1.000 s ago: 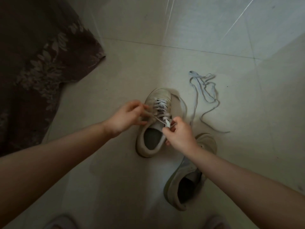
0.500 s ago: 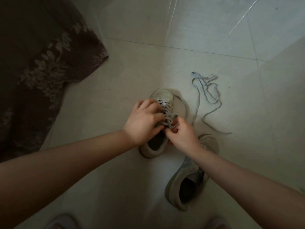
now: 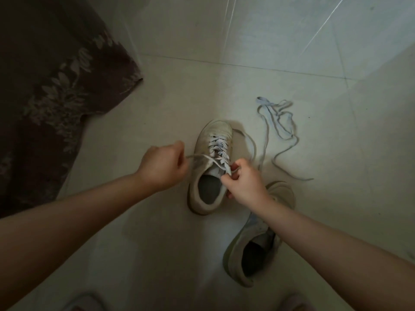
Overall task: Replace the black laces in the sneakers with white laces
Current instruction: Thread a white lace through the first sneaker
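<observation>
Left hand (image 3: 162,168) has pulled out leftward, pinching white lace (image 3: 202,158) taut; right hand (image 3: 243,184) pinches the other end at sneaker (image 3: 210,167). Top eyelets tightened, tying next.

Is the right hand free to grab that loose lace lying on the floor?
Probably not yet: the right hand is pinching the white lace at the sneaker. The floor towards the loose lace looks unobstructed, though.

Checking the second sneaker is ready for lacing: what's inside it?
The near sneaker shows only a dark opening, nothing visibly inside. The right forearm covers its tongue and eyelets, so lacing there cannot be seen.
</observation>
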### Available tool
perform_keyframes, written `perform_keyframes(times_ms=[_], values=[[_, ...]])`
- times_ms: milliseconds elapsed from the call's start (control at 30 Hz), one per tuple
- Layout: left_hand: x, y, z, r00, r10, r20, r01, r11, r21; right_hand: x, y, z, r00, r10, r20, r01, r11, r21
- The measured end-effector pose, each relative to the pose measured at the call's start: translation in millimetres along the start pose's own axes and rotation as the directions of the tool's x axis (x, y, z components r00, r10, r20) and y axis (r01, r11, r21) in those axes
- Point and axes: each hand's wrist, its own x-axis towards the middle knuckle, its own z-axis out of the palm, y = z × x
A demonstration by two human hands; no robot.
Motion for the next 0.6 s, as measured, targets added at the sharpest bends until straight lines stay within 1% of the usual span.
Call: perform_keyframes(times_ms=[100, 167, 200, 300, 333, 367, 433, 467, 533, 600], values=[[-5.2, 17.4, 10.4, 0.991, 0.111, 0.072, -0.105, 0.991, -0.087, 0.0, 0.3, 0.5, 1.000, 0.009, -0.004, -0.009, 1.000, 0.014], [0.2, 22.6, 15.7, 0.987, 0.135, 0.084, -0.126, 0.986, -0.106, 0.1, 0.7, 0.0, 1.000, 0.011, -0.003, -0.011, 1.000, 0.007], [2.0, 24.3, 16.5, 0.986, 0.157, 0.054, -0.151, 0.983, -0.105, 0.6, 1.4, -0.5, 1.000, 0.012, -0.001, -0.012, 1.000, 0.003], [0.6, 24.8, 12.4, 0.965, 0.244, -0.099, -0.252, 0.965, -0.077, 1.7, -0.7, -1.8, 1.000, 0.026, 0.006, -0.026, 0.999, 0.018], [-2.4, 22.9, 11.7, 0.965, 0.223, -0.140, -0.237, 0.967, -0.094, 2.0, -2.0, -2.1, 0.999, 0.037, 0.011, -0.037, 0.999, 0.035], [-5.2, 20.9, 12.2, 0.974, 0.171, -0.151, -0.191, 0.973, -0.130, 1.6, -3.9, -3.1, 0.998, 0.052, 0.024, -0.054, 0.997, 0.056], [-8.5, 16.9, 17.4, 0.992, 0.077, -0.104, -0.098, 0.970, -0.223, 0.9, -6.1, -6.2, 0.995, 0.074, 0.070, -0.082, 0.990, 0.115], [-8.9, 15.3, 20.9, 0.994, 0.084, -0.069, -0.099, 0.960, -0.262, 0.4, -5.2, -8.4, 0.992, 0.064, 0.106, -0.078, 0.988, 0.132], [-10.2, 13.2, 24.6, 0.986, 0.168, -0.011, -0.162, 0.928, -0.336, -1.2, -2.2, -16.3, 0.983, 0.017, 0.184, -0.039, 0.992, 0.119], [-14.1, 13.2, 27.1, 0.971, 0.241, 0.002, -0.223, 0.902, -0.370, 0.1, -0.5, -25.4, 0.975, -0.021, 0.221, -0.006, 0.993, 0.118]])
